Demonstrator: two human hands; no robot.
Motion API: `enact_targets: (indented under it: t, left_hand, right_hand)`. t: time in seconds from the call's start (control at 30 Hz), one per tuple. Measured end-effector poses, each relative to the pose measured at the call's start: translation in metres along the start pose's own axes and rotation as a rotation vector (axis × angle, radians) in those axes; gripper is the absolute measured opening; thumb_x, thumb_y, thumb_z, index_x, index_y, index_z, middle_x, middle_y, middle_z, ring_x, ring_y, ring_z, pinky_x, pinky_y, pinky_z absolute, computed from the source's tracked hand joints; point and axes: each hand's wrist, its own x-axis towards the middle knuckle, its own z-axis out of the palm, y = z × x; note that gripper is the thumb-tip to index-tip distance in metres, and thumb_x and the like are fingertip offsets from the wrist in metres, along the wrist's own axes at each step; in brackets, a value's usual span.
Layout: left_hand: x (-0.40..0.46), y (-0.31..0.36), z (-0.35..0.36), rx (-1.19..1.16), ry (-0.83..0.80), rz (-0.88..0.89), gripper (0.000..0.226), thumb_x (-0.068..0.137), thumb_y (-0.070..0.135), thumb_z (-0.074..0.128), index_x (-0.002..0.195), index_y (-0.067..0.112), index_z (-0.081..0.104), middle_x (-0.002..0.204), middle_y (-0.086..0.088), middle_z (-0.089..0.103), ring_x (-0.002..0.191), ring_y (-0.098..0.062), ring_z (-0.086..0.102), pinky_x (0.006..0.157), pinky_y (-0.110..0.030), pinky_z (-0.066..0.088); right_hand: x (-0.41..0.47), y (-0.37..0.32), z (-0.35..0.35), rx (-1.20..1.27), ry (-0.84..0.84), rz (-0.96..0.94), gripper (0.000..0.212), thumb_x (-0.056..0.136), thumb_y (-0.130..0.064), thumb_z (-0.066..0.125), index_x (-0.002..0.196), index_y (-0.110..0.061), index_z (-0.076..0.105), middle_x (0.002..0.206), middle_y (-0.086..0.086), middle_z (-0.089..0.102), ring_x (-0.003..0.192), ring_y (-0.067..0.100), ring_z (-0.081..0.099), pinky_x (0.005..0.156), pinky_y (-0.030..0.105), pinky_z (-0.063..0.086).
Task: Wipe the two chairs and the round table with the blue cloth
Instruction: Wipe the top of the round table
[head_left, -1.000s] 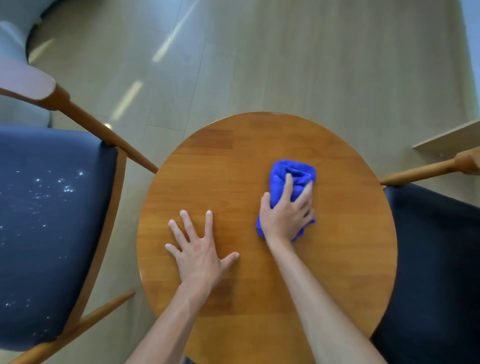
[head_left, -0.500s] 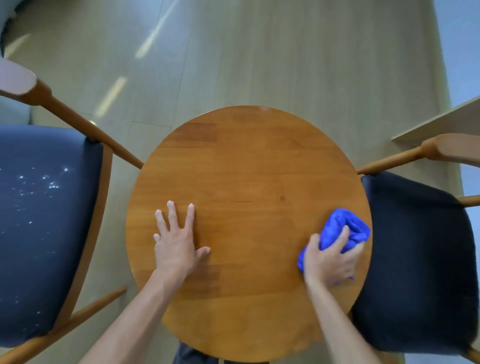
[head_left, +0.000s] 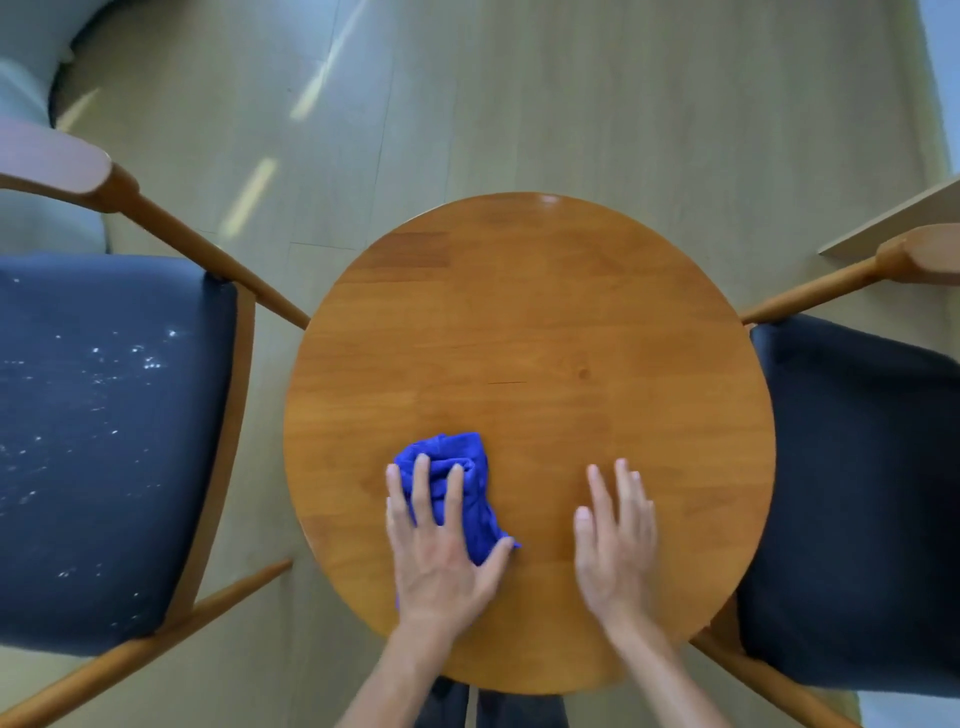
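The round wooden table (head_left: 530, 322) fills the middle of the head view. A bunched blue cloth (head_left: 457, 462) lies on its near left part. My left hand (head_left: 441, 556) lies on top of the cloth, fingers spread over it and the thumb tucked against its right side. My right hand (head_left: 615, 545) rests flat on the tabletop to the right of the cloth, holding nothing, and looks blurred. On the left stands a chair (head_left: 104, 441) whose dark blue seat carries white specks. A second dark-seated chair (head_left: 857, 493) stands on the right.
Both chairs have wooden arms; the left chair's arm (head_left: 208, 254) and the right chair's arm (head_left: 831, 286) angle in toward the table's edge. Pale wood floor (head_left: 519, 104) lies beyond. A light board edge (head_left: 893, 218) shows at the far right, and dark trouser legs under the table's near rim.
The blue cloth has gone from my right hand at the table's right edge to my left hand at the near left. My right hand now lies bare on the table.
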Motion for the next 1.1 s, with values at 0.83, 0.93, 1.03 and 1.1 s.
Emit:
enact_targets:
  t: [0.83,0.93,1.03,1.1]
  left_hand:
    - [-0.077,-0.049,0.016,0.091,0.145,0.256,0.064,0.066,0.028,0.067,0.129,0.019,0.06,0.145,-0.015,0.043,0.138,-0.049,0.026,0.102,-0.059,0.038]
    - [-0.135,-0.009,0.056,0.117,-0.011,0.42,0.059,0.069,0.026,0.061,0.127,0.026,0.058,0.144,-0.009,0.045,0.138,-0.044,0.031,0.093,-0.057,0.044]
    - [-0.122,-0.006,0.061,0.078,-0.079,0.551,0.054,0.071,0.023,0.058,0.124,0.03,0.06,0.146,-0.004,0.043,0.14,-0.039,0.03,0.099,-0.055,0.042]
    - [-0.108,-0.022,0.046,0.066,-0.106,0.655,0.058,0.067,0.027,0.062,0.125,0.03,0.061,0.149,-0.003,0.04,0.14,-0.039,0.029,0.103,-0.054,0.039]
  right_hand:
    - [0.006,0.031,0.016,-0.181,0.117,-0.112,0.053,0.095,-0.027,0.032,0.145,-0.012,0.039,0.156,0.014,0.027,0.146,0.032,0.019,0.119,0.05,0.012]
    - [0.006,0.034,0.013,-0.166,0.085,-0.119,0.053,0.095,-0.031,0.032,0.145,-0.014,0.039,0.156,0.013,0.027,0.146,0.031,0.019,0.118,0.051,0.013]
    - [0.007,0.037,0.012,-0.152,0.044,-0.116,0.054,0.095,-0.033,0.032,0.145,-0.016,0.039,0.157,0.01,0.025,0.147,0.029,0.016,0.118,0.05,0.012]
    - [0.006,0.037,0.01,-0.152,0.035,-0.118,0.054,0.095,-0.035,0.033,0.145,-0.017,0.039,0.158,0.009,0.024,0.147,0.027,0.015,0.118,0.048,0.012]
